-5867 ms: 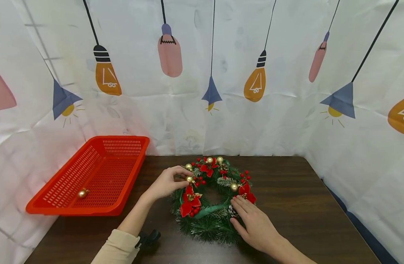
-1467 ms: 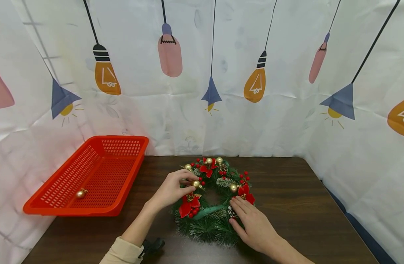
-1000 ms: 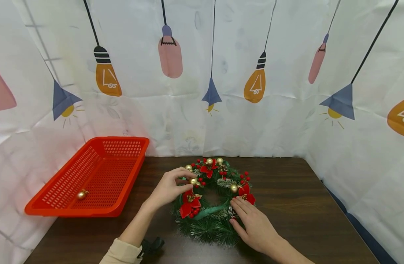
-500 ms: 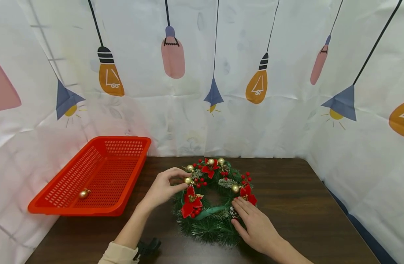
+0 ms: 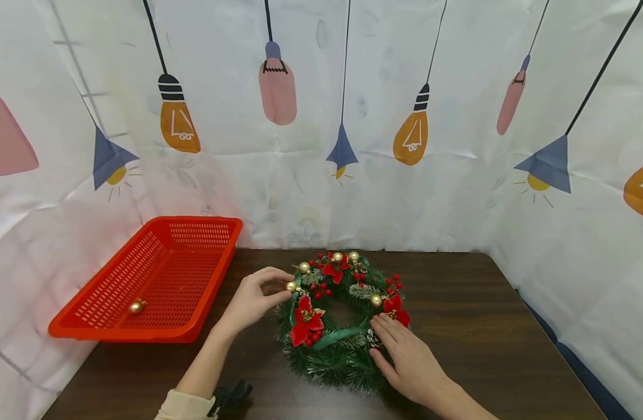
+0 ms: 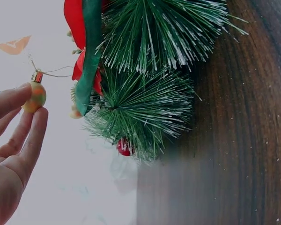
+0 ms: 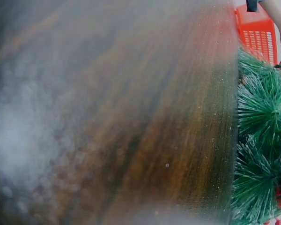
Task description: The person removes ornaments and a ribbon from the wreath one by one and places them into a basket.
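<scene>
A green Christmas wreath (image 5: 329, 364) with red poinsettias, red berries, pine cones and gold baubles lies on the dark wooden table. At its left side my left hand (image 5: 254, 298) pinches a small gold bauble (image 5: 291, 286) between thumb and fingertips. In the left wrist view the bauble (image 6: 35, 96) shows a thin gold loop of string stretching toward the wreath's green ribbon (image 6: 90, 51). My right hand (image 5: 407, 359) rests with extended fingers on the wreath's lower right, beside a poinsettia and a pine cone (image 5: 372, 337).
On the left stands a red perforated plastic basket (image 5: 195, 335) with one gold bauble (image 5: 137, 307) in it. A dark strap (image 5: 232, 396) is by my left wrist. A white curtain printed with lamps (image 5: 300, 192) hangs behind and beside the table (image 5: 484, 338).
My left hand has drawn the pinched bauble leftward, from over the wreath's inner side to its outer left edge. The right hand keeps its place on the wreath.
</scene>
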`<action>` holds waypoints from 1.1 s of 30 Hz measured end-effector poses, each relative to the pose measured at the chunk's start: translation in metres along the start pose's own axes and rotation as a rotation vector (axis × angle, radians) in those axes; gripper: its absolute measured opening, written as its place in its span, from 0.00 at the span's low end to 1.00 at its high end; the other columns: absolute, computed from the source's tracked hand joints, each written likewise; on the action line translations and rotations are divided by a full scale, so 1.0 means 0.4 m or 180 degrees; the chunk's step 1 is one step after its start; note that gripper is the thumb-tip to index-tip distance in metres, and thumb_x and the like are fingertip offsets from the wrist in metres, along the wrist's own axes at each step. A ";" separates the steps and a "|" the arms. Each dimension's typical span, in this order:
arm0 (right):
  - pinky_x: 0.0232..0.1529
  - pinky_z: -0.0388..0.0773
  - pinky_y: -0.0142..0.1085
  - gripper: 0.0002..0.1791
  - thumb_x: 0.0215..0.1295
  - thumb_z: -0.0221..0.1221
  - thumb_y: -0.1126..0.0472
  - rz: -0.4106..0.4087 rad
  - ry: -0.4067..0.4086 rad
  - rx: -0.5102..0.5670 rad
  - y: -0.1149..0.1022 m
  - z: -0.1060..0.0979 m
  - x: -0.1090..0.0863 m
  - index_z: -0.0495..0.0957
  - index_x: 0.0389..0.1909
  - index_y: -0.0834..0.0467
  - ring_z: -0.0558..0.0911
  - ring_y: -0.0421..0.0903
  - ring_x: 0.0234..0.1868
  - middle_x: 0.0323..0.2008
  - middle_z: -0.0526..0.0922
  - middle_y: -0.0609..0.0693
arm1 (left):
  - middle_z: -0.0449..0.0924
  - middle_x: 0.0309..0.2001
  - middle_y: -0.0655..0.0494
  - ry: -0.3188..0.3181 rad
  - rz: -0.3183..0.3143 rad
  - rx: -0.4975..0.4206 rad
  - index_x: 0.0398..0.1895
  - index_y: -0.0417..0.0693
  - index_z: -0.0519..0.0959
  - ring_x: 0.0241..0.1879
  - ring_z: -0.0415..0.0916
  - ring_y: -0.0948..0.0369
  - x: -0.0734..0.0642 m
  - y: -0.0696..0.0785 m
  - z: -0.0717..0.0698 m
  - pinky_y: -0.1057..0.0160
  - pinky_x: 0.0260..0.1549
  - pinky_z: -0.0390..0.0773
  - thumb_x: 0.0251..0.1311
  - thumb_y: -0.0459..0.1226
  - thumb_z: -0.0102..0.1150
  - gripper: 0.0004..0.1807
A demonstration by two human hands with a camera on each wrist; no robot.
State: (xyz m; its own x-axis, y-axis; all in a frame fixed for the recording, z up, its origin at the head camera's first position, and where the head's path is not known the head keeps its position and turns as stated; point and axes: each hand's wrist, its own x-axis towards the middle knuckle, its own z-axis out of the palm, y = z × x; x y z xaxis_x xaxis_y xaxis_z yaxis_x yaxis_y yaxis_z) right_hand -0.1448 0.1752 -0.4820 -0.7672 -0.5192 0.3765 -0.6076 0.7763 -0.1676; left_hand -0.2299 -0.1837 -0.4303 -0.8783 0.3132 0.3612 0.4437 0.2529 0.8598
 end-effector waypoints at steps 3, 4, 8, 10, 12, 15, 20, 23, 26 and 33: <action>0.66 0.70 0.49 0.31 0.75 0.60 0.47 -0.0018 0.0039 -0.0012 0.000 0.001 0.000 0.74 0.70 0.62 0.70 0.52 0.72 0.69 0.75 0.56 | 0.82 0.49 0.48 0.0040 0.0000 0.0031 0.51 0.38 0.85 0.45 0.85 0.52 -0.002 0.000 -0.008 0.61 0.43 0.85 0.60 0.28 0.72 0.16; 0.66 0.70 0.50 0.31 0.75 0.60 0.47 -0.0023 0.0048 -0.0015 0.000 0.001 0.000 0.74 0.70 0.63 0.70 0.52 0.71 0.69 0.75 0.57 | 0.82 0.49 0.48 0.0056 -0.0004 0.0052 0.51 0.39 0.85 0.45 0.85 0.52 -0.003 0.001 -0.011 0.61 0.42 0.85 0.60 0.28 0.72 0.16; 0.66 0.71 0.50 0.31 0.75 0.60 0.47 -0.0025 0.0040 -0.0012 0.000 0.001 -0.001 0.74 0.69 0.63 0.71 0.53 0.71 0.68 0.75 0.57 | 0.83 0.48 0.49 0.0135 -0.0024 0.0121 0.50 0.42 0.86 0.45 0.85 0.53 -0.006 0.000 -0.029 0.61 0.43 0.85 0.60 0.29 0.72 0.15; 0.66 0.71 0.50 0.31 0.75 0.60 0.47 -0.0023 0.0028 -0.0011 0.000 0.000 0.000 0.74 0.69 0.63 0.71 0.53 0.71 0.68 0.75 0.57 | 0.83 0.48 0.49 0.0178 -0.0015 0.0153 0.50 0.42 0.86 0.45 0.84 0.52 -0.008 -0.001 -0.039 0.61 0.45 0.84 0.60 0.29 0.72 0.15; 0.66 0.70 0.50 0.31 0.75 0.60 0.47 -0.0020 0.0009 -0.0007 0.000 -0.002 0.001 0.74 0.70 0.62 0.70 0.52 0.71 0.69 0.75 0.56 | 0.83 0.48 0.49 0.0225 0.0000 0.0173 0.50 0.43 0.86 0.46 0.83 0.50 -0.011 0.000 -0.049 0.61 0.47 0.83 0.60 0.29 0.72 0.15; 0.67 0.70 0.49 0.31 0.75 0.60 0.47 -0.0015 -0.0015 -0.0009 0.000 -0.004 0.002 0.74 0.70 0.62 0.70 0.52 0.72 0.69 0.74 0.56 | 0.83 0.48 0.48 0.0278 0.0023 0.0179 0.50 0.43 0.86 0.47 0.83 0.50 -0.016 0.002 -0.062 0.62 0.48 0.83 0.60 0.28 0.72 0.15; 0.67 0.70 0.50 0.31 0.75 0.60 0.47 0.0001 -0.0028 0.0006 -0.001 -0.003 0.000 0.73 0.70 0.62 0.70 0.52 0.72 0.69 0.74 0.56 | 0.83 0.48 0.47 0.0332 0.0034 0.0174 0.51 0.43 0.85 0.47 0.83 0.51 -0.024 0.004 -0.084 0.63 0.49 0.82 0.61 0.28 0.71 0.15; 0.66 0.70 0.50 0.31 0.76 0.59 0.47 0.0006 -0.0022 0.0005 0.000 -0.002 -0.001 0.74 0.70 0.63 0.70 0.53 0.72 0.69 0.75 0.57 | 0.83 0.49 0.47 0.0378 0.0024 0.0167 0.52 0.42 0.85 0.47 0.82 0.51 -0.027 0.005 -0.097 0.65 0.48 0.82 0.62 0.29 0.71 0.15; 0.66 0.70 0.50 0.31 0.76 0.59 0.47 0.0011 -0.0016 0.0001 0.000 -0.002 -0.002 0.74 0.70 0.63 0.70 0.53 0.71 0.69 0.75 0.57 | 0.82 0.49 0.46 0.0427 0.0005 0.0177 0.52 0.41 0.85 0.47 0.82 0.52 -0.030 0.005 -0.111 0.67 0.48 0.81 0.62 0.30 0.71 0.15; 0.66 0.70 0.50 0.31 0.76 0.59 0.47 -0.0006 0.0021 0.0006 -0.002 -0.005 -0.002 0.74 0.69 0.63 0.71 0.53 0.71 0.68 0.75 0.57 | 0.82 0.50 0.45 0.0535 -0.0039 0.0227 0.54 0.41 0.84 0.48 0.82 0.55 -0.044 0.009 -0.142 0.70 0.48 0.80 0.63 0.31 0.70 0.16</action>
State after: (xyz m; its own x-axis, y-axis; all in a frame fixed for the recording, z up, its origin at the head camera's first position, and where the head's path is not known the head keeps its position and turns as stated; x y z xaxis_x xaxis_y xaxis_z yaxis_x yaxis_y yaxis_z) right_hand -0.1431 0.1755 -0.4804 -0.7647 -0.5184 0.3828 -0.6095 0.7747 -0.1685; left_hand -0.2232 -0.2404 -0.4131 -0.8984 0.1537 0.4113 0.4391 0.3218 0.8388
